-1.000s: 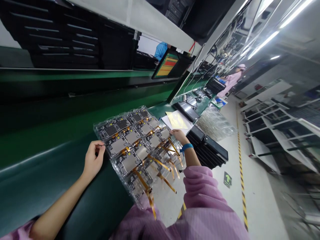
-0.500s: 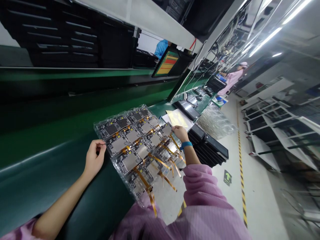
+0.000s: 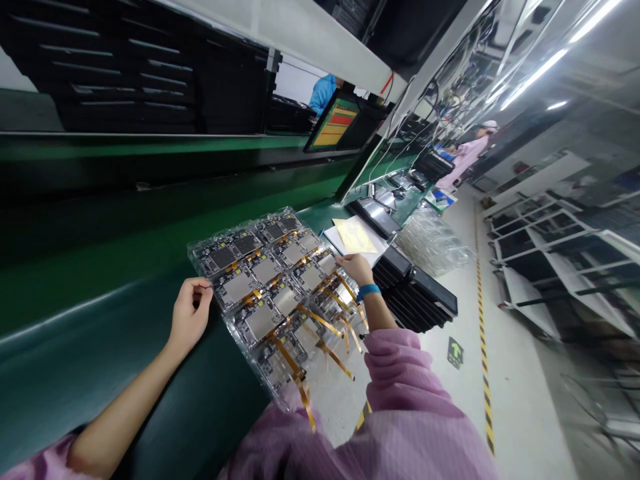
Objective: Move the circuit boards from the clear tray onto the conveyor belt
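A clear plastic tray [image 3: 200,252] holding several circuit boards with orange flex cables lies on the green conveyor belt, its near end hanging over the belt's edge. My left hand [image 3: 189,315] is closed in a pinch on the tray's left edge. At the tray's right edge my right hand [image 3: 355,268], with a blue wristband, rests curled around the rim beside the orange cables. Both my sleeves are pink.
The green belt [image 3: 90,293] runs left and away. Right of the tray lie white and yellow sheets [image 3: 354,237], a stack of black trays [image 3: 415,297] and clear empty trays [image 3: 433,243]. A monitor [image 3: 333,123] stands behind. A person in pink [image 3: 463,160] works further along; white racks [image 3: 550,253] line the aisle.
Almost nothing has shifted; my right hand moved slightly along the tray's right edge. My left hand keeps its pinch on the left edge.
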The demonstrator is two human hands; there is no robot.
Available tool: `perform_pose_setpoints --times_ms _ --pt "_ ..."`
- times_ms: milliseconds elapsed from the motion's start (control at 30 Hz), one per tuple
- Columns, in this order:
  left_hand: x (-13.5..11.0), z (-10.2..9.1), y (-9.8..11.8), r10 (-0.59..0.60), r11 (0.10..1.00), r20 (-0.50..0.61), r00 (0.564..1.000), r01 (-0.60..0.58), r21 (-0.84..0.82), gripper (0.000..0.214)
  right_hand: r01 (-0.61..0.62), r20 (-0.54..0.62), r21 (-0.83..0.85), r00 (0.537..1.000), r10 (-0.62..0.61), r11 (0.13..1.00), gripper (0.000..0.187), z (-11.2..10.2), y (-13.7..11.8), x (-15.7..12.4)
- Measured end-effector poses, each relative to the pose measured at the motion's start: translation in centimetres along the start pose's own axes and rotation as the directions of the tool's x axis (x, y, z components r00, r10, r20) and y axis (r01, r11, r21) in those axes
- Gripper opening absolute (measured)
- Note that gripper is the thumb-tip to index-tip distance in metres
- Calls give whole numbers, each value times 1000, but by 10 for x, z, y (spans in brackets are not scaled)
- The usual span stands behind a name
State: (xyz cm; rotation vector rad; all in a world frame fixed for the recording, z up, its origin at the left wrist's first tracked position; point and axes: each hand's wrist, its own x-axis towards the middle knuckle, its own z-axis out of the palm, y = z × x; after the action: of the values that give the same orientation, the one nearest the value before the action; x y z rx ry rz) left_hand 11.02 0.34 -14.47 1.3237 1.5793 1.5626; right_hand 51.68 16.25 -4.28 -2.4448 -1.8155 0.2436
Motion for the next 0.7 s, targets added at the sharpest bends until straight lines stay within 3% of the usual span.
perform_pose_setpoints --times_ms 133,267,400,533,700 --pt "0 0 -1 -3 1000 5 1000 3 -18 14 -45 -84 -20 996 43 999 25 1 -1 -9" --pt "0 0 0 -2 1000 5 1000 2 -7 13 43 -161 -18 986 -45 999 21 3 -2 -16" --pt "1 -2 1 10 1000 2 1000 -11 3 13 160 -128 -7 979 -159 987 22 10 -3 -19" --pt "0 0 -4 24 1000 17 1000 -24 -2 14 171 -84 -3 982 -170 985 27 16 -7 -19" --pt "11 3 0 78 995 -51 996 -74 66 13 223 -70 25 973 -220 975 39 4 -8 -23"
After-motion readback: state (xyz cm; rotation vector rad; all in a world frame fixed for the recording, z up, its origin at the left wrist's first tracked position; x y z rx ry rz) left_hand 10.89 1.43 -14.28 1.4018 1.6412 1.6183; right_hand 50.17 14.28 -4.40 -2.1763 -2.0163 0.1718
